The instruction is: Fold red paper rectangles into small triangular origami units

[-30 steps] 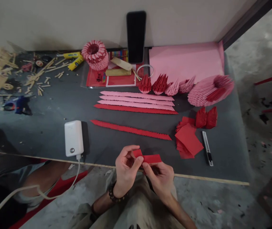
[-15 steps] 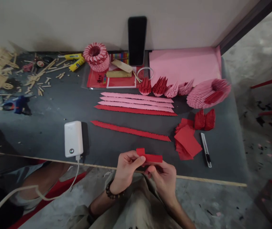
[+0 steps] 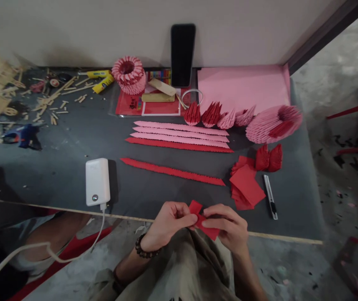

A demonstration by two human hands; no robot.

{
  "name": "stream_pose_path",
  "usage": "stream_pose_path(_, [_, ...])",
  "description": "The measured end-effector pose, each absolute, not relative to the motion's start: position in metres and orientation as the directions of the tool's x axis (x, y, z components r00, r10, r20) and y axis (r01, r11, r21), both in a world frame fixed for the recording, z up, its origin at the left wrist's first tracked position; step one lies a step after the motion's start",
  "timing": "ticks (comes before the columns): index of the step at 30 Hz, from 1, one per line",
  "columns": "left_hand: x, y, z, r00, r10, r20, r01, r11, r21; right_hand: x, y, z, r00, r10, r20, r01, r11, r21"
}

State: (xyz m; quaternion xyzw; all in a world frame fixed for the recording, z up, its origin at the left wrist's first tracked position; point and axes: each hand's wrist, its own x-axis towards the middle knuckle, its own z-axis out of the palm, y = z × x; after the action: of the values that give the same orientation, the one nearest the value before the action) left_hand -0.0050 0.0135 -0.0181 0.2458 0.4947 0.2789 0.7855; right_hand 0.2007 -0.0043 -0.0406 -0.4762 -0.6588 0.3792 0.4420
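Between my two hands, over the table's front edge, is a folded strip of red paper (image 3: 210, 231). My left hand (image 3: 172, 219) pinches it near the bend, thumb on top. My right hand (image 3: 229, 225) has its fingers on the lower right part of the strip; its thumb is hidden. One end of the strip points up and away, the other down to the right. Beyond my hands lies a long red strip with a jagged edge (image 3: 172, 171). To the right are a pile of red paper pieces (image 3: 247, 186) and a box cutter (image 3: 270, 197).
A white power bank (image 3: 97, 179) with a cable (image 3: 99, 234) sits at left. Pink and red folded strips (image 3: 180, 134), folded paper clusters (image 3: 212, 114) and a pink paper piece (image 3: 273, 123) lie farther back. A phone (image 3: 182, 54) leans on the wall. Another person's leg (image 3: 53, 238) is at left.
The red strip has turned, its right end swinging down towards me. My right hand has moved right and up, its fingers now over the strip. My left hand still pinches it.
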Motion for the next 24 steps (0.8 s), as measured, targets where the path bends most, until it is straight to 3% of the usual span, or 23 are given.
stream_pose_path(4, [-0.006, 0.014, -0.019, 0.296, 0.732, -0.614, -0.132, 0.668, 0.733, 0.197, 0.000, -0.030, -0.164, 0.983, 0.086, 0.311, 0.134, -0.941])
stream_pose_path(10, [-0.006, 0.017, -0.015, 0.255, 0.780, -0.571, 0.031, 0.584, 0.811, 0.184, -0.001, -0.030, -0.063, 0.990, -0.126, 0.192, -0.111, -0.975])
stream_pose_path(18, [-0.008, 0.016, -0.020, 0.276, 0.776, -0.567, 0.072, 0.571, 0.818, 0.168, -0.008, -0.030, 0.089, 0.956, -0.281, 0.117, -0.290, -0.950])
stream_pose_path(24, [-0.009, 0.017, -0.023, 0.282, 0.777, -0.563, 0.056, 0.573, 0.818, 0.160, -0.010, -0.030, 0.162, 0.945, -0.285, 0.104, -0.304, -0.947])
